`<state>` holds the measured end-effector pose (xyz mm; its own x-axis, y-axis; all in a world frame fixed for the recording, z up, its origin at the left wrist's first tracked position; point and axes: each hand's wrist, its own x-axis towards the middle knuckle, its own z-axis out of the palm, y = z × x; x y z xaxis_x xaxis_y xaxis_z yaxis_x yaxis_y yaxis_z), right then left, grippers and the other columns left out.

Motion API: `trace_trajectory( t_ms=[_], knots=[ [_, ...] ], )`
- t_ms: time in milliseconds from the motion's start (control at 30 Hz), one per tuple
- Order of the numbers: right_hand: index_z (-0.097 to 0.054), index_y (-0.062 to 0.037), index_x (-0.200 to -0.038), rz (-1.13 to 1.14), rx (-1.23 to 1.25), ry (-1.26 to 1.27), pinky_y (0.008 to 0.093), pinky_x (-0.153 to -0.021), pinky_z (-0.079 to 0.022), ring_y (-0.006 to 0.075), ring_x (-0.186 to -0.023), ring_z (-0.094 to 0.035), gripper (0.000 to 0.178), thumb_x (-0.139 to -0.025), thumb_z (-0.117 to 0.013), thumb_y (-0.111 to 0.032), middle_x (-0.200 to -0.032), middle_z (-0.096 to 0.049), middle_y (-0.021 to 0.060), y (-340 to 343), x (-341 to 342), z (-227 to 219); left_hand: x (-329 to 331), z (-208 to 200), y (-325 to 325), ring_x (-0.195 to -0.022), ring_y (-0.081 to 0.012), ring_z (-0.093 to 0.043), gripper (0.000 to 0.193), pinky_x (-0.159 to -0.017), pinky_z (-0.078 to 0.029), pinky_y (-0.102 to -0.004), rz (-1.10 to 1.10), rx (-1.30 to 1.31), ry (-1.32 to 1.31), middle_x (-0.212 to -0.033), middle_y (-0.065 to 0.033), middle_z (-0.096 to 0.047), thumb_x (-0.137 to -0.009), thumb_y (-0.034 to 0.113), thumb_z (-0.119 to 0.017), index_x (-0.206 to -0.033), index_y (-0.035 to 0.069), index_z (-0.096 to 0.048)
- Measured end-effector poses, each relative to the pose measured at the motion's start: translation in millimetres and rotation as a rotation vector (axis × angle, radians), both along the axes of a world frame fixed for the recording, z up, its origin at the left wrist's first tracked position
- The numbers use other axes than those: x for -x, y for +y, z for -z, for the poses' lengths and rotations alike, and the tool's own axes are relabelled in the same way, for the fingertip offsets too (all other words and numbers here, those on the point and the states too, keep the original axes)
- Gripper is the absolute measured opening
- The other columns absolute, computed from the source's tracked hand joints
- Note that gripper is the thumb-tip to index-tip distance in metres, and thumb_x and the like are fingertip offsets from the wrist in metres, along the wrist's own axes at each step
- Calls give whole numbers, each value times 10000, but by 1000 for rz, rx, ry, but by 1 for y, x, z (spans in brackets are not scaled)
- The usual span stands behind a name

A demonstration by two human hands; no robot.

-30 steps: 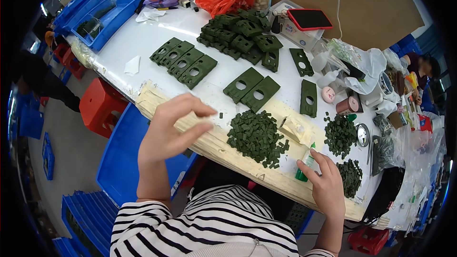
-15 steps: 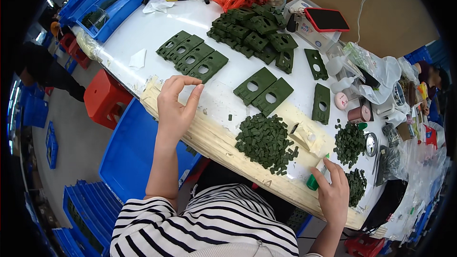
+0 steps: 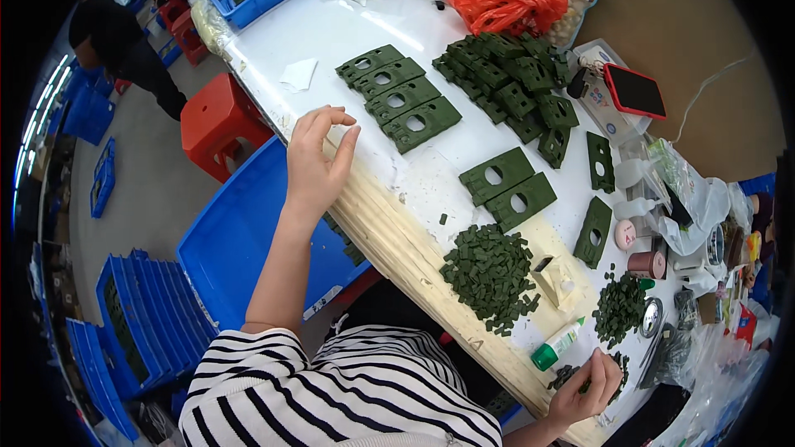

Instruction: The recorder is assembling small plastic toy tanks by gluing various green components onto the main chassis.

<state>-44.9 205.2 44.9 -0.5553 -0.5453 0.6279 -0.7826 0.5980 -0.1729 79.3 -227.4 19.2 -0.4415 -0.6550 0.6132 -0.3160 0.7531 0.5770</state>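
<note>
My left hand (image 3: 320, 164) hovers by the table's wooden edge, thumb and fingers apart with nothing between them. It is nearest to a row of several dark green flat plates (image 3: 416, 122), each with a round hole. My right hand (image 3: 581, 393) is at the front right over a small heap of dark green bits (image 3: 619, 371), its fingers curled together; whatever they hold is too small to make out. Beside that hand lies a white bottle with a green cap (image 3: 556, 345). Left of the bottle is a large heap of small green pieces (image 3: 490, 278), near a cream-coloured block (image 3: 559, 283).
Two holed plates (image 3: 520, 201) lie mid-table, with a stacked pile of green parts (image 3: 509, 74) behind. A red-cased phone (image 3: 635, 91) rests on a plastic box. Bottles, a thread spool (image 3: 646, 264) and bags crowd the right. A blue bin (image 3: 240, 240) stands below the table edge.
My right hand has moved from beside the white bottle toward me, to the small heap. My left hand keeps its spread pose. The whole view has swung, shifting the table rightward.
</note>
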Motion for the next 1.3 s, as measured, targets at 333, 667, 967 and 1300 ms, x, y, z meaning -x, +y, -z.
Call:
trace_trajectory(
  t_ms=[333,667,967,1300],
  knots=[
    [-592,69,-1084,108,191,63,374,-704,-464,296,-808,-546,227,-886,-484,101,-925,-580,184,7,5,34,25,-18,-60,-920,-307,-595,142,-804,-455,-377,16,57,95,-918,-125,-657,-849,162,-670,-872,25,-639],
    [-682,-38,-1065,59,-260,-9,444,-899,-409,335,-1033,-530,438,-716,-480,131,-1137,-574,159,2,6,10,22,-6,-20,-1124,-343,-522,209,-959,-411,-430,57,71,19,-1050,-124,-630,-793,199,-732,-923,66,-637],
    [-712,-82,-995,-10,-309,-32,466,-862,-451,360,-1034,-541,377,-692,-571,91,-1140,-583,135,-4,-5,-9,45,6,26,-1247,-378,-416,310,-1018,-340,-492,110,215,-250,-1214,-156,-536,-781,248,-752,-1003,70,-627],
    [-713,-79,-964,-11,-91,-26,423,-815,-475,328,-957,-566,332,-668,-654,61,-1052,-615,112,-13,-13,-12,54,-8,29,-1194,-349,-477,206,-996,-350,-466,145,343,-264,-1167,-148,-586,-747,125,-751,-893,51,-627]
  ],
)
